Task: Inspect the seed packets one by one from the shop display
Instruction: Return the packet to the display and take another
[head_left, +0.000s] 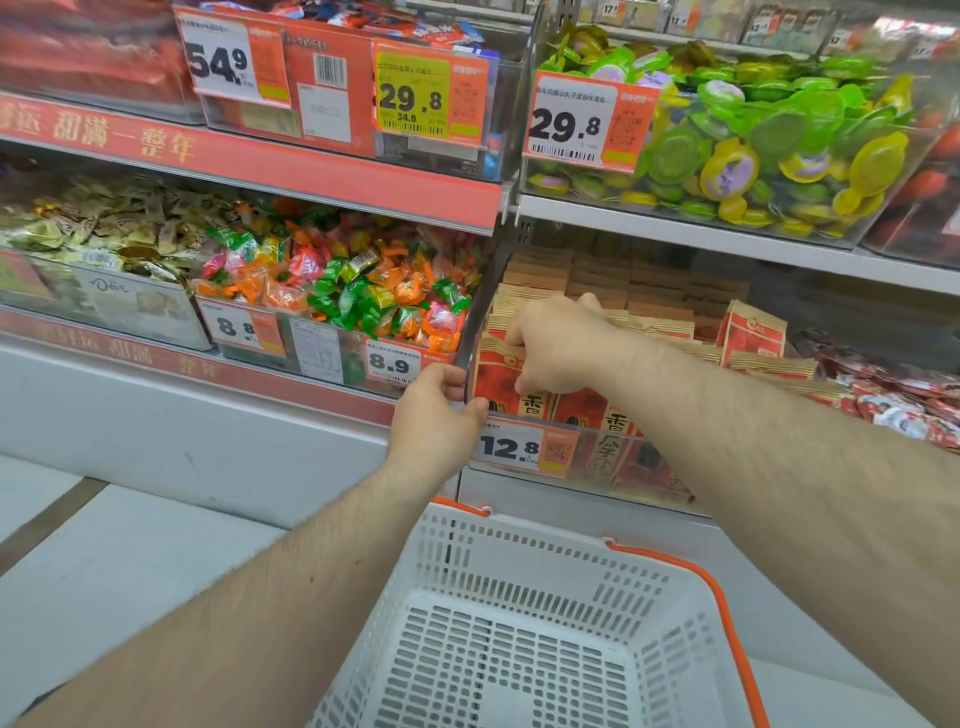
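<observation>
The white basket (524, 639) hung open below, and the clear bin (597, 457) of red seed packets (753, 338) sat on the lower shelf beside loose candy (332, 286); the left hand (441, 415) clamped the bin's corner, thumb over its front lip. The right hand (561, 343) curled into the front packets, seemingly picking one; lifting it free of its tight neighbours looked next.

two bare forearms are showing in the head view, both uncovered up to the frame edge, with no sleeve in sight; fine dark hair is running along both of them; the left hand (436, 415) and the right hand (561, 343) are both wearing nothing, with no glove, ring, watch or band showing; the fingernails that are showing are looking short and plain
</observation>
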